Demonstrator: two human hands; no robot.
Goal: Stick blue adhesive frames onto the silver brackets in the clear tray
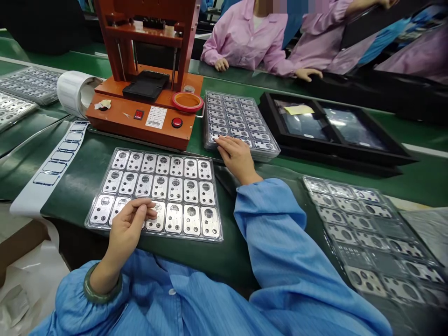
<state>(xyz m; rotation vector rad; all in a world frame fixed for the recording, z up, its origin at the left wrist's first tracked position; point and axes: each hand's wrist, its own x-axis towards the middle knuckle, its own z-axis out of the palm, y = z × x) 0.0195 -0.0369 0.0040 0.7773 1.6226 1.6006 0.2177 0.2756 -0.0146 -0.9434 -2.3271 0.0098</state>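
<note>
My left hand [130,228] hovers over the front row of a clear plastic tray [220,235] filled with silver metal plates [160,186], each with a large round recess and small holes. Its fingers are loosely bent, and nothing shows between them and the thumb. My right hand [240,158] reaches forward to a stack of similar trays [268,151]. Its fingers are stretched out, with the tips at a metal plate in the near left corner of the top tray. Whether the fingertips touch that plate or hover just over it, I cannot tell.
An orange press [140,123] stands behind the tray, with a tape roll [188,101] on it. Left are a label roll [75,93] and its strip [58,158]. Black frames [336,140] lie right, beyond a partly filled tray [371,224]. Across the bench, people wear pink sleeves [224,37].
</note>
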